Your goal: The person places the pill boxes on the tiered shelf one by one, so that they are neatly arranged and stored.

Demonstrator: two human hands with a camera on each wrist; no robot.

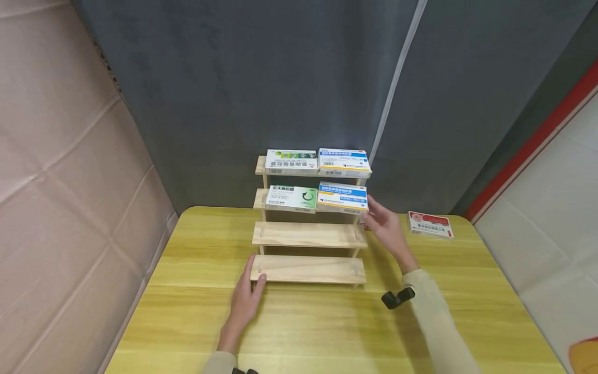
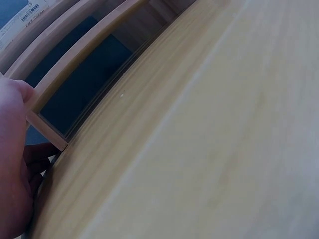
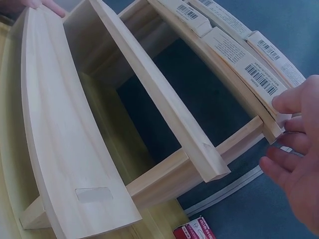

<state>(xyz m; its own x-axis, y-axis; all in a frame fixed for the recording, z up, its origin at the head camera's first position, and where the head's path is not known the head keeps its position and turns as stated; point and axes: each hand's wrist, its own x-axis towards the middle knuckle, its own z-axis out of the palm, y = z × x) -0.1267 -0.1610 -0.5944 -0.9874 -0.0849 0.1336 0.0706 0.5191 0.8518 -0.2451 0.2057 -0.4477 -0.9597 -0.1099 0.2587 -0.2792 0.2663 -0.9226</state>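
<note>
**Braced low on the left, touched high on the right**

Gripping the four-step wooden rack [image 1: 308, 269] at its bottom left end with the left hand [image 1: 245, 296] — thumb in front, fingers around the side — probably to stop any sliding. Touching the right end of the blue-and-white medicine box [image 1: 343, 197] on the second tier from the top with the right hand [image 1: 385, 227], fingers loosely bent, not clamped; perhaps to keep it in line beside the tianma capsule box [image 1: 291, 197]. Lying flat above, likely to show labels: a green-and-white capsule box [image 1: 291, 162] and another blue-and-white box [image 1: 343, 162]. Well apart on the worktop [image 1: 187, 322], a red-and-white box [image 1: 430, 225]. Shadowed in the left wrist view: the lower left fingers. Cut off in the right wrist view: a red carton [image 3: 195, 230], impossible to match for certain.
</note>
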